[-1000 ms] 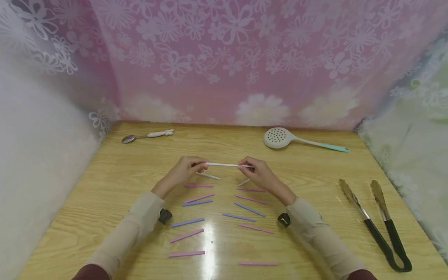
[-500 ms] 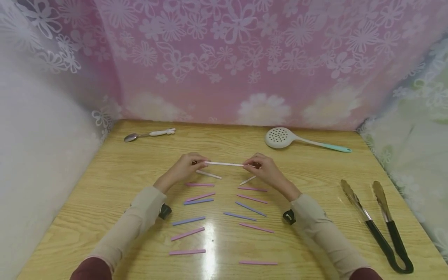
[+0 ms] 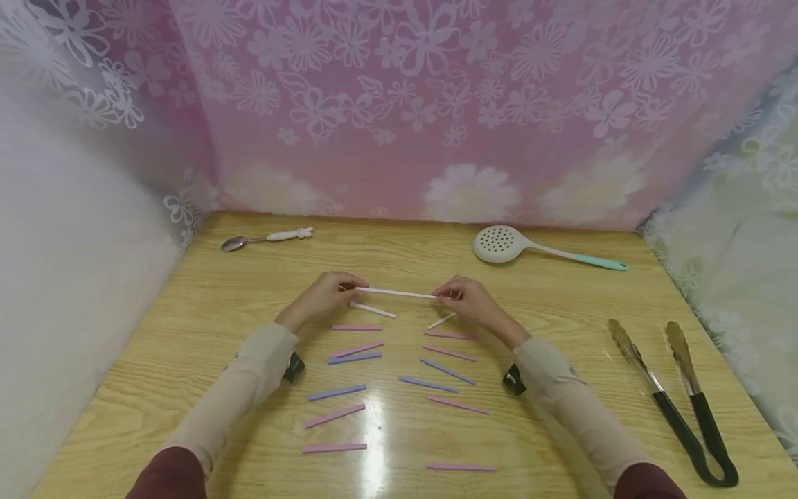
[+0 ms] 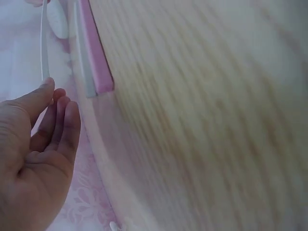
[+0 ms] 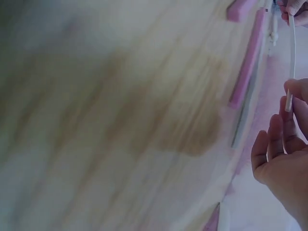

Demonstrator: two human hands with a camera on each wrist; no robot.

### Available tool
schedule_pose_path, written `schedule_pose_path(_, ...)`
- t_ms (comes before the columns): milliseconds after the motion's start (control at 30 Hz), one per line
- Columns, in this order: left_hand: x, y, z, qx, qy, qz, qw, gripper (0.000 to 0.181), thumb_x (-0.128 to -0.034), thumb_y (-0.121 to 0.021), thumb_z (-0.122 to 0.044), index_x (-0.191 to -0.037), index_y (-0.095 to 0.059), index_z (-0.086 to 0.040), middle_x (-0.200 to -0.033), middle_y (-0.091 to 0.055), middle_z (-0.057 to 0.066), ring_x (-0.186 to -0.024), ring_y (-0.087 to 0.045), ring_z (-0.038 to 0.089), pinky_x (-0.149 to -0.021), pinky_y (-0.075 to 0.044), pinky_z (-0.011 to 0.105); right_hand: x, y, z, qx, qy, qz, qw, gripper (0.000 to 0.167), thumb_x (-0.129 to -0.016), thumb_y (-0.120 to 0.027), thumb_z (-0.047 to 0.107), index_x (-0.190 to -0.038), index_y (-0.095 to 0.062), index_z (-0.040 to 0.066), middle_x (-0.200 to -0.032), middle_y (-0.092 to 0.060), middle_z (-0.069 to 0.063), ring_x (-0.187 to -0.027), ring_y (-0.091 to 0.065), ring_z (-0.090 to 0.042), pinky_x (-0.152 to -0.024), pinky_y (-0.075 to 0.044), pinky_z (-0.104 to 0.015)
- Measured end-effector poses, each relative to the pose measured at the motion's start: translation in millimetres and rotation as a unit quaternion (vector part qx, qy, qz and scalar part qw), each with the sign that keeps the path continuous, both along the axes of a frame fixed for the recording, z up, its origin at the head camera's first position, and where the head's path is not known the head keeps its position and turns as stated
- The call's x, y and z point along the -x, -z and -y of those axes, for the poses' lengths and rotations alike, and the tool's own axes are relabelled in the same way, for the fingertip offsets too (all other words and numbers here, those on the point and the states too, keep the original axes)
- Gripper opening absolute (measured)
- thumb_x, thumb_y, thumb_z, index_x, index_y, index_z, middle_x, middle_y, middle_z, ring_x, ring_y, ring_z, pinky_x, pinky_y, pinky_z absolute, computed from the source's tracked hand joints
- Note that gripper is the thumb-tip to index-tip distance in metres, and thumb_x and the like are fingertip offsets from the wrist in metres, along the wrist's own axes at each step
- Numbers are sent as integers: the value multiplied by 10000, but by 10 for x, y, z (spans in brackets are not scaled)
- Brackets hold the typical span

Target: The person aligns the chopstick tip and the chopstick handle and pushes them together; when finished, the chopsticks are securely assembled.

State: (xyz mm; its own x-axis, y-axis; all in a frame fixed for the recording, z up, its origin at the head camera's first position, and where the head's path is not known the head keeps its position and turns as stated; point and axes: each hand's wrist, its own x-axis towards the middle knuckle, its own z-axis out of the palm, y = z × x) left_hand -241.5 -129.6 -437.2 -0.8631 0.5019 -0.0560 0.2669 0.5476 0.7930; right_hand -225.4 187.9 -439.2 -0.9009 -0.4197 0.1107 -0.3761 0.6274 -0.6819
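A thin white stick [image 3: 399, 293] is stretched between the two hands above the table. My left hand [image 3: 322, 296] pinches its left end between thumb and fingers; in the left wrist view that hand [image 4: 41, 144] has its other fingers bent loosely. The right hand [image 3: 472, 302] pinches the stick near its right end, and the tip shows past the thumb of this hand [image 5: 288, 144] in the right wrist view. Below the hands lie two white sticks [image 3: 374, 310], then two columns of pink sticks [image 3: 357, 328] and blue sticks [image 3: 428, 384].
At the back left of the wooden table [image 3: 187, 305] lies a spoon [image 3: 283, 236]. A skimmer with a green handle [image 3: 499, 244] lies at the back right. Black-handled tongs [image 3: 676, 423] rest on the right side. Patterned cloth [image 3: 374, 138] hangs behind.
Since a second ago, the right hand has moved slightly to the right along with the stick, and more of the white stick beneath it shows. Both hands keep their pinch.
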Motion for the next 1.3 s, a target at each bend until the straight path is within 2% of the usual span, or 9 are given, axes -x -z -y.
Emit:
schedule_pose_path(100, 27, 26, 3, 68, -22, 37, 10000, 239, -953, -579, -105, -1167, -661, -36, -1141, -638, 128, -1023, -577, 245, -916, -491, 391, 45, 34, 3, -140, -48, 81, 9999, 139, -888, -676, 115, -993, -733, 44, -870, -657, -51, -803, -567, -173, -728, -489, -294)
schedule_pose_path(267, 50, 70, -3, 195, 11, 28, 9998, 223, -926, -626, -126, -1120, -681, -30, -1018, -634, 93, -918, -544, 199, -822, -488, 335, 92, 56, 13, -159, -70, 162, 9997, 134, -872, -693, 117, -972, -734, 37, -883, -662, -64, -809, -564, -180, -737, -479, -305)
schedule_pose_path(400, 58, 92, -16, 240, 122, -59, 9996, 219, -917, -634, -114, -1106, -682, -13, -1049, -631, 107, -904, -533, 191, -789, -477, 310, 119, 79, 17, -139, -88, 278, 9995, 128, -862, -702, 107, -956, -731, 26, -870, -647, -61, -778, -533, -156, -703, -456, -274)
schedule_pose_path(633, 79, 100, -28, 428, 188, -221, 9987, 213, -927, -617, -95, -1109, -678, -4, -1073, -635, 124, -941, -568, 212, -819, -500, 341, 162, 91, 29, -305, -147, 317, 9989, 128, -878, -683, 111, -960, -725, 22, -846, -625, -57, -730, -499, -139, -647, -430, -255)
schedule_pose_path(967, 121, 103, -45, 481, 161, -159, 9986, 209, -928, -612, -81, -1109, -680, 0, -1034, -625, 116, -800, -575, 147, -703, -499, 266, 197, 94, 15, -517, -199, 308, 9980, 139, -895, -667, 120, -972, -716, 15, -847, -635, -71, -721, -503, -137, -640, -429, -266)
schedule_pose_path(1300, 123, 109, -46, 535, 111, -166, 9984, 213, -923, -623, -103, -1110, -681, -17, -1038, -644, 93, -859, -575, 169, -760, -503, 298, 189, 98, 21, -450, -105, 422, 9980, 133, -894, -667, 117, -973, -712, 20, -874, -638, -75, -763, -537, -156, -670, -453, -272)
